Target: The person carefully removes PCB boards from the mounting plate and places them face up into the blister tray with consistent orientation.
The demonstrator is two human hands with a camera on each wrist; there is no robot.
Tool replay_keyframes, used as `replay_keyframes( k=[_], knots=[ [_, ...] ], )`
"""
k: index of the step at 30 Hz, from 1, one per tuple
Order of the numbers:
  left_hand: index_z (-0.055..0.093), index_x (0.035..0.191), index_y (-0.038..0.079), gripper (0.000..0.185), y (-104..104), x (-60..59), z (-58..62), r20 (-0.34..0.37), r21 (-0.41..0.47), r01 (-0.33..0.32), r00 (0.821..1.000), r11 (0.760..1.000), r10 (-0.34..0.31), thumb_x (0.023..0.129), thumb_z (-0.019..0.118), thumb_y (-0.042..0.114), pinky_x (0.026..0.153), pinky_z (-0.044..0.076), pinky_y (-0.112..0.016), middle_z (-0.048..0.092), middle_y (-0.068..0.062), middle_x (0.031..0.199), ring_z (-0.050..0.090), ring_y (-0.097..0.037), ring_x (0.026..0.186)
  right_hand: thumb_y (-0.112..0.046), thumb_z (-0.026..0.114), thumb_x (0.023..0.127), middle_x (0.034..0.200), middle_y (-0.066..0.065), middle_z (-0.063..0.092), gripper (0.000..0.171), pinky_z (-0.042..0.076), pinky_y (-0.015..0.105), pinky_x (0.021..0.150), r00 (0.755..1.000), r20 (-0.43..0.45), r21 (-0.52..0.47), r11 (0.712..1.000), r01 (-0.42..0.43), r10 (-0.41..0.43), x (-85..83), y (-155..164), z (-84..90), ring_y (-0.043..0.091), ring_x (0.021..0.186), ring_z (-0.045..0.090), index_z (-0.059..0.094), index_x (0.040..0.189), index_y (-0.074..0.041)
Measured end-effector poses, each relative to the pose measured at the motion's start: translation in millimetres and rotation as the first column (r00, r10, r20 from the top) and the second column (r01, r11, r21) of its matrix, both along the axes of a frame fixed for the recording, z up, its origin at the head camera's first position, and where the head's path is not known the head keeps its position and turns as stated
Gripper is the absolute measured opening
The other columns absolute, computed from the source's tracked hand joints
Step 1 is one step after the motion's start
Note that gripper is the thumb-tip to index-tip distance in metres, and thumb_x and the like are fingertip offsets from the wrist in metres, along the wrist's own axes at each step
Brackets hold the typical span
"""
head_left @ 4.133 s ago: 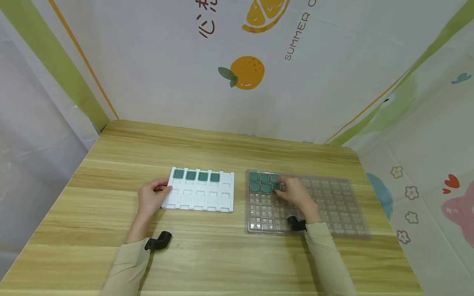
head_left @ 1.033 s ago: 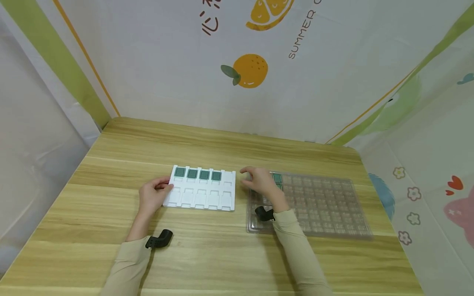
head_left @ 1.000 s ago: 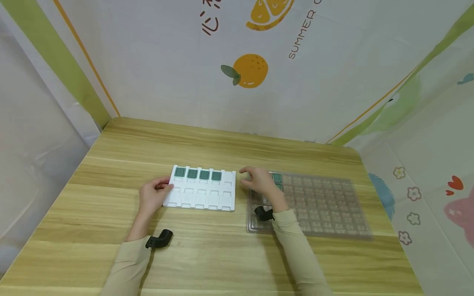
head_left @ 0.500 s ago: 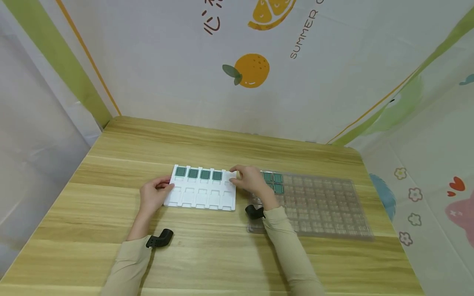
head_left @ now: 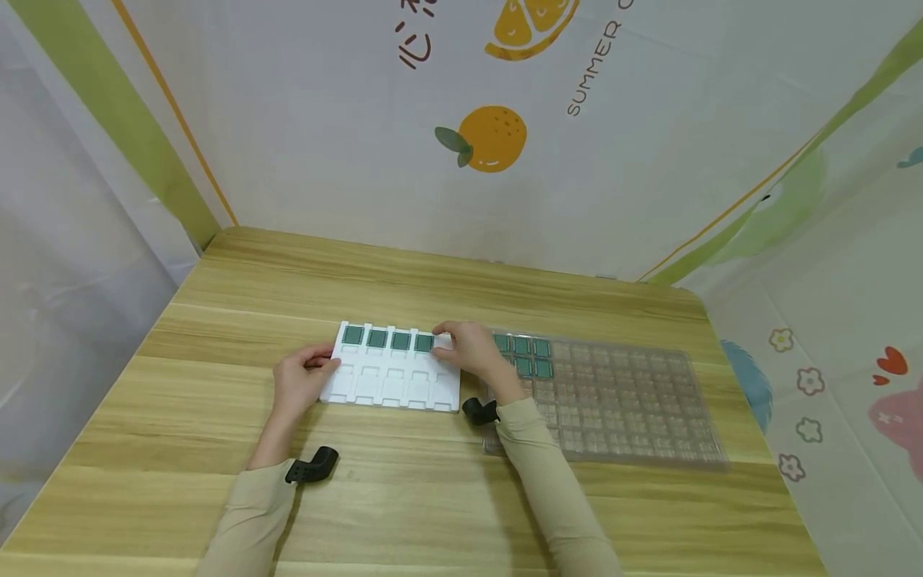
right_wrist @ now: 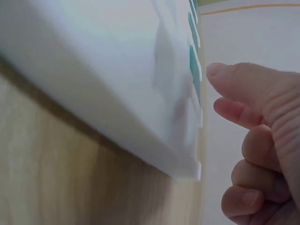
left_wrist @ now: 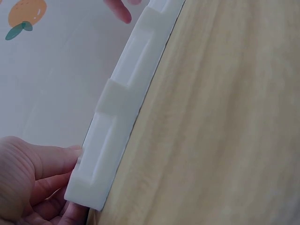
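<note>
While your left hand (head_left: pixel 299 383) holds the left edge of the white slotted tray (head_left: pixel 375 386) on the wooden table (head_left: pixel 433 280), your right hand (head_left: pixel 472 353) rests over the tray's far right corner, fingers curled; whether it pinches a green chip cannot be told. Four green chips (head_left: pixel 388 338) fill the tray's back row. Beside it lies a clear grid tray (head_left: pixel 634 401) holding more green chips (head_left: pixel 531 357).

White slotted tray (head_left: pixel 392 377) flat on table, four green chips (head_left: pixel 388 339) in far row
</note>
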State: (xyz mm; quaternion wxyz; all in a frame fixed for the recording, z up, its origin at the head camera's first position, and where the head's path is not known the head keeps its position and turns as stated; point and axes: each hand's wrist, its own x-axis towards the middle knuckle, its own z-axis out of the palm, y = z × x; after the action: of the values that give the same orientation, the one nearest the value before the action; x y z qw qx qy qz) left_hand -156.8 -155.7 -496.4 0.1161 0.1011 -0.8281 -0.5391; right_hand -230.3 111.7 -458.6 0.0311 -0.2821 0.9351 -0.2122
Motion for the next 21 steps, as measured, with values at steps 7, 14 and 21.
replay_keyframes(
  k=[7, 14, 21],
  knots=[
    [0.068, 0.099, -0.01, 0.02, 1, 0.7, 1.8, -0.014, 0.0, -0.001, 1.0, 1.0, 0.001, 0.08, 0.067, -0.005, 0.058, 0.041, -0.007, 0.066, -0.025, 0.086, 0.05, 0.004, 0.064, -0.028, 0.07, 0.084, 0.056, -0.006, 0.041, 0.032, 0.028, 0.022, 0.051, 1.0, 0.018, 0.064, 0.998, 0.024, -0.025, -2.0, -8, -2.6, 0.009, 0.054, 0.035, 0.067, 0.112, -0.011],
    [0.068, 0.1, -0.011, 0.02, 2, 1.0, 2.2, -0.006, 0.004, -0.004, 1.0, 1.0, 0.004, 0.08, 0.067, -0.006, 0.058, 0.041, -0.006, 0.066, -0.025, 0.087, 0.049, 0.005, 0.064, -0.027, 0.07, 0.084, 0.064, 0.002, 0.058, 0.034, 0.028, 0.021, 0.05, 0.998, 0.032, 0.094, 0.994, 0.059, -0.062, -0.9, -14, -2.7, 0.008, 0.05, 0.032, 0.067, 0.113, -0.01],
    [0.068, 0.1, -0.011, 0.02, 2, 1.3, 1.8, -0.008, 0.017, -0.002, 1.0, 1.0, 0.003, 0.08, 0.067, -0.006, 0.057, 0.041, -0.007, 0.066, -0.025, 0.086, 0.049, 0.006, 0.063, -0.027, 0.068, 0.085, 0.063, -0.002, 0.053, 0.031, 0.027, 0.021, 0.048, 0.995, 0.03, 0.125, 0.988, 0.088, -0.092, -0.7, -19, -3.7, 0.008, 0.05, 0.031, 0.068, 0.111, -0.011]
  ],
)
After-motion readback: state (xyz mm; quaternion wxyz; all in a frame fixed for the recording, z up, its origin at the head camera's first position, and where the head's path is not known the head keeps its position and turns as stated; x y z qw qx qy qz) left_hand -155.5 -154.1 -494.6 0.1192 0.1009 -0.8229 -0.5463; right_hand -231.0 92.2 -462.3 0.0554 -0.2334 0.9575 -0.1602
